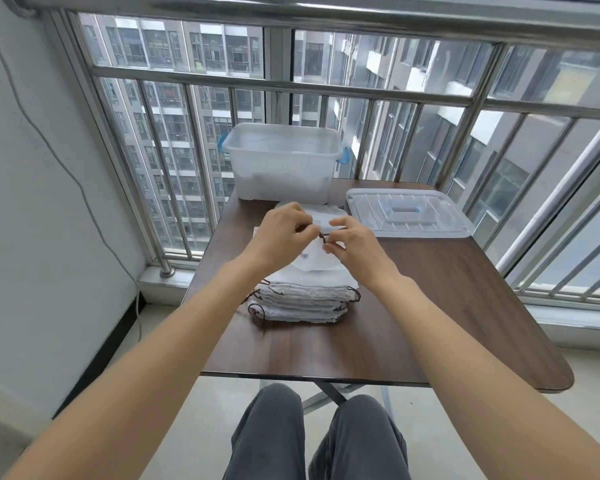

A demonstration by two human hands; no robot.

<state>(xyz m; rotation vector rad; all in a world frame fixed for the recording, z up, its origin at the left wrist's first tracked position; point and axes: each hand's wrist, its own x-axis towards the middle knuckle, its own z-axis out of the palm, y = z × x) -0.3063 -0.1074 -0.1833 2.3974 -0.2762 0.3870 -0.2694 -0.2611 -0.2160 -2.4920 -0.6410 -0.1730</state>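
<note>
A stack of white cloth drawstring pouches (305, 301) with dark red cords lies in the middle of the brown table (430, 306). Above the stack, my left hand (279, 233) and my right hand (355, 245) meet and pinch a thin dark red cord (323, 237) between their fingertips. Under the hands lies a white pouch or sheet (317, 258) on top of the stack. More white pouches (323, 213) lie just beyond the hands, partly hidden.
A clear plastic storage bin (281, 161) with blue latches stands at the table's far edge. Its clear lid (409, 213) lies flat to the right. A metal window railing (361, 91) runs behind the table. My grey-trousered knees (319, 434) sit below the near edge.
</note>
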